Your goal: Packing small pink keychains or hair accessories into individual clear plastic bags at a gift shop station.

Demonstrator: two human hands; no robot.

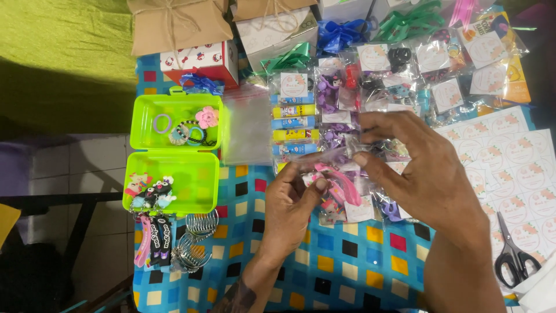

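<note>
A small clear plastic bag (339,174) holding pink trinkets sat mid-table, pinched between both hands: left hand (289,200) gripped its near edge, right hand (423,171) its far edge. To the left lay an open lime-green plastic box (174,153); black-handled scissors (515,255) rested far right on the checkered cloth (347,261).

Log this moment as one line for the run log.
left hand: holds pink keychain | right hand: pinches clear bag over it | beside: open green box, scissors
</note>
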